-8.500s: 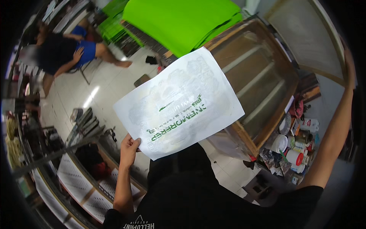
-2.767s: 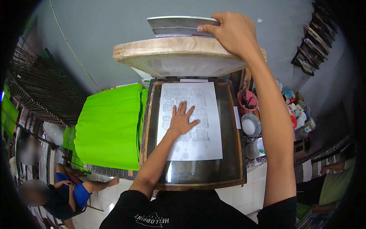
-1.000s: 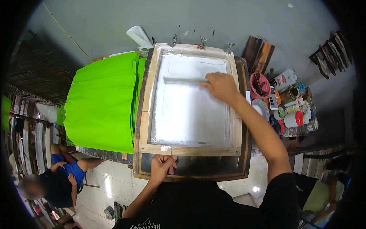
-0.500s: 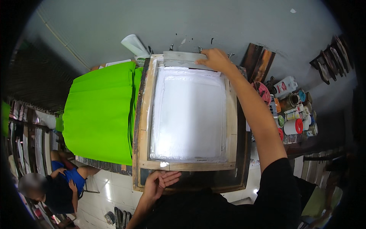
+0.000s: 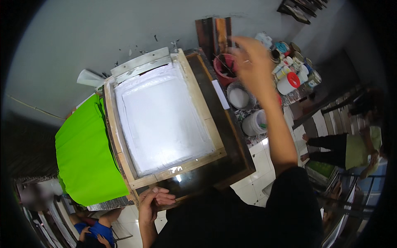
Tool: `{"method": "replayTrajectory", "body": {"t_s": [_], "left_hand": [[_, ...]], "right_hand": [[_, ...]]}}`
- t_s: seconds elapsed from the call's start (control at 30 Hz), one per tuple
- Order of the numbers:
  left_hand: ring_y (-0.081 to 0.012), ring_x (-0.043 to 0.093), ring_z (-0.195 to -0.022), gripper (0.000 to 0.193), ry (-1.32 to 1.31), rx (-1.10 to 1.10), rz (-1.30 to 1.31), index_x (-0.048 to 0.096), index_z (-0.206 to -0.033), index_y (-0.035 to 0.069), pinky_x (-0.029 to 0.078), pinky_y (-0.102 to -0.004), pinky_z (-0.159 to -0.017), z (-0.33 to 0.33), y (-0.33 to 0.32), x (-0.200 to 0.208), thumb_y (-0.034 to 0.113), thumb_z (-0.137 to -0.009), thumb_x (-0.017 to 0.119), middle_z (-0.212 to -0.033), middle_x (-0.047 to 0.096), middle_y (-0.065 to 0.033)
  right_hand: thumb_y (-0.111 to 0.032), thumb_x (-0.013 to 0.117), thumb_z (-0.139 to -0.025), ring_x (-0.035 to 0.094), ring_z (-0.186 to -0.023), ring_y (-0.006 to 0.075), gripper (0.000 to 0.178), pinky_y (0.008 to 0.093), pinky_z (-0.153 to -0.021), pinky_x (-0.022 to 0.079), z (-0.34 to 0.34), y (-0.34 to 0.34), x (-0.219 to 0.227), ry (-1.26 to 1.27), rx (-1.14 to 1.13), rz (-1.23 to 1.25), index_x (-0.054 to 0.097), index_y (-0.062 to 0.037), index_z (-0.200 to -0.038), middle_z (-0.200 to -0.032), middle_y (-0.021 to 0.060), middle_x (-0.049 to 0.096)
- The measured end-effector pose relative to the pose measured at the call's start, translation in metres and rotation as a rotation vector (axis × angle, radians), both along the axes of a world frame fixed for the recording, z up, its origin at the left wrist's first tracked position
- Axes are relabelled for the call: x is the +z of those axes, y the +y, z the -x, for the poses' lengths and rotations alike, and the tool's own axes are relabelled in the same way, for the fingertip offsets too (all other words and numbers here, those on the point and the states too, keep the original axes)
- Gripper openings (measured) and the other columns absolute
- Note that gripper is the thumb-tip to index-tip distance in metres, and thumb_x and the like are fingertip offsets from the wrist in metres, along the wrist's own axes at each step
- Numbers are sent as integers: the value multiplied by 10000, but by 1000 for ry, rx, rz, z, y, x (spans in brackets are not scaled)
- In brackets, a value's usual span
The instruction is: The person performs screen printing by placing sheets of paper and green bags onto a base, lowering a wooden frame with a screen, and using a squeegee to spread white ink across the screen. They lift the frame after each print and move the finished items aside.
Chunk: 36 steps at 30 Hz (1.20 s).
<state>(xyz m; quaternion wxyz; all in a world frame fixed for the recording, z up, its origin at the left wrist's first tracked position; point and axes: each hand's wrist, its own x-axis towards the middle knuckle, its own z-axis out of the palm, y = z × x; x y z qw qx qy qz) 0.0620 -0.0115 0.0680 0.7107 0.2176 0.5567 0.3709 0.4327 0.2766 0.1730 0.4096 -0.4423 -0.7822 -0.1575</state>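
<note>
A wooden-framed printing screen (image 5: pixel 213 132) with a white mesh lies at an angle on a dark board. A grey squeegee (image 5: pixel 142 64) rests across its far end, with no hand on it. My right hand (image 5: pixel 254 66) is over the right side, close to a pink bucket (image 5: pixel 225 66) with a stick in it; motion smears its fingers. By the near left corner of the screen is my left hand (image 5: pixel 154 200), palm up, its fingers loosely bent and holding nothing.
Bright green fabric (image 5: pixel 89 153) is stacked to the left. On the right stand a white tub (image 5: pixel 254 122), a tub of white paste (image 5: pixel 238 98) and several jars, one with a red lid (image 5: pixel 292 79). One person sits at lower left; another (image 5: pixel 362 144) is at far right.
My right hand has let go of the squeegee and moved right toward the buckets. The view has turned right, so the screen appears tilted. My left hand stays by the near edge.
</note>
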Motion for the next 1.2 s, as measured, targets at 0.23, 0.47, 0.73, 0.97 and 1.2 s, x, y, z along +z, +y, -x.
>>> {"method": "replayTrajectory", "body": {"t_s": [0.23,0.47,0.73,0.97,1.2], "left_hand": [[-313,748,-787,426,105,-95,-68,659,-1066,-74,614,-395,-753,-32,3,7,337,-1007,567,-909,737,-249],[-252,730,-922,377,141,-285,-171,634,-1179,-56,574,-341,-833,-96,28,21,288,-1038,567,-1023,731,-198],[-263,689,-1060,443,295,-406,-502,551,-1331,-32,545,-348,-915,-184,47,5,233,-993,660,-1150,698,-166],[-366,438,-1374,1086,665,-234,-1035,301,-1520,-24,363,-447,-1153,-228,46,31,315,-689,912,-1502,387,-253],[-283,462,-1384,1264,641,-219,-1004,313,-1523,34,389,-422,-1158,-137,19,50,259,-498,1017,-1485,444,-153]], "right_hand": [[15,778,-705,650,-1137,364,733,424,-987,505,-252,-244,-153,318,-1148,551,518,-1,-1389,-1223,226,668],[-138,923,-671,521,-1305,337,1065,415,-1106,411,-129,-186,-275,898,-362,548,303,29,-1521,-1411,232,514],[-117,914,-652,549,-1250,307,989,407,-1088,429,-111,-184,-180,905,-336,581,363,21,-1461,-1340,189,542],[-310,1016,-543,506,-1310,288,1172,429,-1072,452,-41,-243,-70,847,330,741,373,0,-1473,-1405,161,497],[-284,919,-717,676,-1074,280,508,404,-883,554,-41,-235,29,108,799,577,723,-58,-1128,-1205,143,680]]}}
